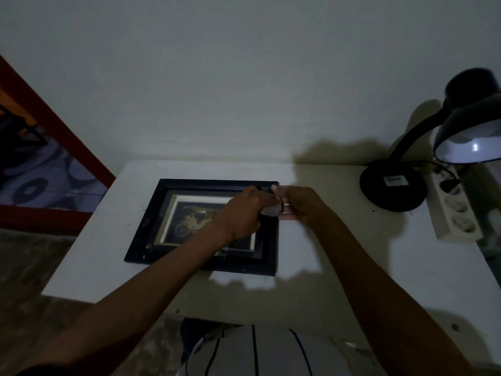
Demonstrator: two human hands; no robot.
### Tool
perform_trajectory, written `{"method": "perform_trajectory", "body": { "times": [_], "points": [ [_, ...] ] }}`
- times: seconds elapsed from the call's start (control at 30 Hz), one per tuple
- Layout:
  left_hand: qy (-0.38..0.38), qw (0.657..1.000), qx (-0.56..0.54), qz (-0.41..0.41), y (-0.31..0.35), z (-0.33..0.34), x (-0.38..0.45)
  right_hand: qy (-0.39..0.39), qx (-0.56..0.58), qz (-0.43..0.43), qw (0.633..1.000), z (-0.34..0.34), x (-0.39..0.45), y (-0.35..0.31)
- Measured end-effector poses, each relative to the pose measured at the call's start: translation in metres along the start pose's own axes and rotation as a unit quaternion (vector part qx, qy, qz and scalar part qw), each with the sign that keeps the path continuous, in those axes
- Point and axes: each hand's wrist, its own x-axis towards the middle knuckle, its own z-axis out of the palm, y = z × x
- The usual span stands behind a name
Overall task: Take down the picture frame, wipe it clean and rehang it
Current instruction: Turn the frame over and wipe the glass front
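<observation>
The picture frame (202,226) is already off the wall: it lies flat and face up on the white table (108,253), with the bare wall (244,77) behind it. So the first step looks done, and the wiping appears to be in hand or about to start; rehanging is still to come.

The left hand (241,213) reaches across the frame's glass toward its far right corner, with the frame beneath and to the left of it. Its fingers are curled around a small greyish thing (271,210), perhaps a wad of cloth or tissue, though the dim light makes it too unclear to name.

Just beside it, the right hand (295,203) sits at the frame's right edge, fingertips meeting the same small thing. Whether it grips that thing or only touches it cannot be told.

Farther right of that hand stand a black desk lamp (393,185) and a white power strip (455,210), well apart from the frame.

No cleaned patch can be made out on the glass, so most of the wiping likely remains.
</observation>
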Motion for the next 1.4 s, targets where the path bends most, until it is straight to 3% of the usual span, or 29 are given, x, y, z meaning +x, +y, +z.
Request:
{"method": "perform_trajectory", "body": {
  "times": [0.23, 0.5, 0.7, 0.9, 1.2, 1.4],
  "points": [
    [0.032, 0.999, -0.005, 0.01, 0.015, 0.005, -0.035, 0.011, -0.032, 0.002, 0.999, 0.006, 0.008, 0.0],
    [-0.044, 0.998, -0.033, 0.028, 0.016, 0.003, -0.073, 0.02, -0.015, 0.004, 1.0, 0.01, 0.007, 0.002],
    [0.053, 0.995, -0.072, -0.053, 0.02, -0.006, -0.048, 0.011, -0.054, 0.003, 0.998, 0.006, -0.005, 0.013],
    [0.02, 0.999, -0.04, -0.012, 0.026, -0.005, -0.054, 0.041, -0.082, -0.013, 0.996, 0.009, -0.01, 0.012],
    [-0.038, 0.998, 0.009, 0.042, 0.037, 0.0, -0.092, 0.022, -0.089, 0.006, 0.996, 0.012, -0.013, 0.007],
    [-0.049, 0.994, -0.035, 0.086, 0.033, -0.01, -0.105, 0.036, -0.036, -0.044, 0.998, 0.007, -0.02, 0.019]
  ]
}}
